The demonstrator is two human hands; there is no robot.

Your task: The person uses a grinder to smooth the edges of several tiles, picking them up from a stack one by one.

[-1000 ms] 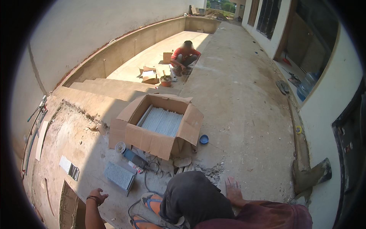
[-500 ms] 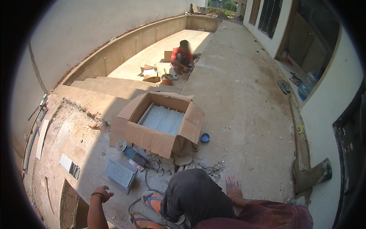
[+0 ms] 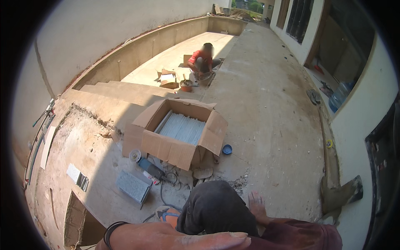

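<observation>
My left hand [image 3: 179,238] fills the bottom edge, very close to the camera, fingers stretched out and holding nothing; a dark band [image 3: 111,233] circles its wrist. My right hand [image 3: 256,205] seems to lie flat on the concrete just right of my dark-trousered knee [image 3: 216,208], coming out of a maroon sleeve [image 3: 300,235]. In front of the knee stands an open cardboard box [image 3: 166,148] holding grey tiles [image 3: 183,128]. A power cutter [image 3: 146,164] with a round disc and its cable lies by the box's near side.
A grey stone slab [image 3: 133,186] lies left of my knee, an orange and blue object [image 3: 166,214] beside it. A blue lid [image 3: 227,149] sits right of the box. Another person in a red top [image 3: 202,60] squats far off by the sunken basin. A mortar-covered trowel [image 3: 341,195] leans at the right wall.
My left hand has risen from low on the left towards the camera and now spreads across the bottom edge. The view has tilted slightly. The distant person stays crouched.
</observation>
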